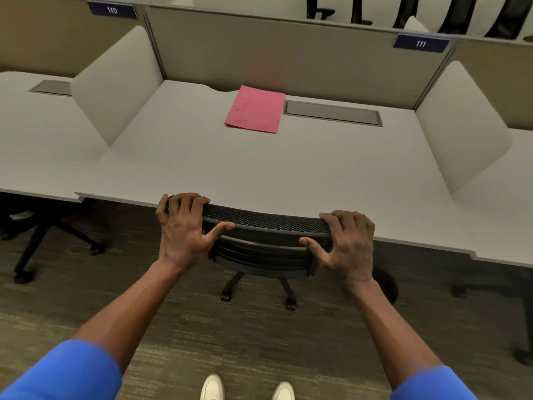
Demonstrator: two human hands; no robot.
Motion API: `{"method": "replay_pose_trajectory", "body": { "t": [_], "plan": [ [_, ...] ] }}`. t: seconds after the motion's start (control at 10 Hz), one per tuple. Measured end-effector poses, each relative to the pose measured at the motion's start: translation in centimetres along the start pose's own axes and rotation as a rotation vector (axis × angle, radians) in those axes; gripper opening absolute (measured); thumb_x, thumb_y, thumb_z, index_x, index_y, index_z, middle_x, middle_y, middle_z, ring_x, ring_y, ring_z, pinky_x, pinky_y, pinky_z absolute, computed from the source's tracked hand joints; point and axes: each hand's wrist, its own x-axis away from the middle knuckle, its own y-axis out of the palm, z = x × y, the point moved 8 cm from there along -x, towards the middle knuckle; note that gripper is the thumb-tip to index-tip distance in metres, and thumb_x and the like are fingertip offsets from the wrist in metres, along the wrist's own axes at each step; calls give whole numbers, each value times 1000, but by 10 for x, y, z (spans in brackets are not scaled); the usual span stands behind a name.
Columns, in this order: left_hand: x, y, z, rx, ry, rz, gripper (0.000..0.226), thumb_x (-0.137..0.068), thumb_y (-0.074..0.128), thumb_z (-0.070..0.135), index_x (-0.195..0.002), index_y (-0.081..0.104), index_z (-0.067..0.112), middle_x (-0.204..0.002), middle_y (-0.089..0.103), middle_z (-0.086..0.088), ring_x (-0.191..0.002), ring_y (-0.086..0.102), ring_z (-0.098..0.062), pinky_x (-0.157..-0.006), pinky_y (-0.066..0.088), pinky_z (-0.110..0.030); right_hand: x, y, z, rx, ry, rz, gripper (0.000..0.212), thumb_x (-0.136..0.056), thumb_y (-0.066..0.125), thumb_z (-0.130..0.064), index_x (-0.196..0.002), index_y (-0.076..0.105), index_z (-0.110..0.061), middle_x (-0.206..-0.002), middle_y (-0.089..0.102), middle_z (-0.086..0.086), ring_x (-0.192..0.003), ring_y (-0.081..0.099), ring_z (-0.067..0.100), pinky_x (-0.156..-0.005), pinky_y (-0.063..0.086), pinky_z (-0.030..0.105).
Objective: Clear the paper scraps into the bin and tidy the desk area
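1. Head view, looking down past two bare forearms with blue sleeves: I see my left hand [184, 226] and my right hand [347, 243] both on the top edge of a black mesh chair back [265, 222].
2. State of the grip: each hand is clamped on the chair back, fingers curled over the top rail at its outer corners, thumbs pressed against the near face.
3. The chair [261, 264] sits tucked close to the tabletop [259, 168], its back touching or just at the near edge; two castors show on the carpet below.
4. My judgement: the step in hand is squaring the chair under the desk. To do it well, I would push evenly with both hands so it rolls straight, and stop before the back knocks the edge.
5. The task's paper scraps and the bin are not in view. The only paper visible is a pink folder [255, 109] lying flat near the back of the tabletop, just beside a grey cable hatch [331, 112].
6. White side dividers [115, 82] flank the tabletop; a rear panel carries a sign reading 111 [421, 43].
7. The floor is dark patterned carpet [202, 327]; neighbouring desks and more chairs lie beyond.
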Motion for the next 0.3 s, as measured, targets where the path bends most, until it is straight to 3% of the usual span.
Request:
{"method": "replay_pose_trajectory", "body": {
  "t": [0.3],
  "plan": [
    [-1,-11,4,-59,4,-219,99,-87,20,97,-137,52,18,-139,52,-4,-141,47,-28,-131,15,-58,0,-30,-15,-55,86,-24,89,-86,51,-88,-139,57,-17,-134,62,9,-126,57,29,-110,41,50]
  ]
}}
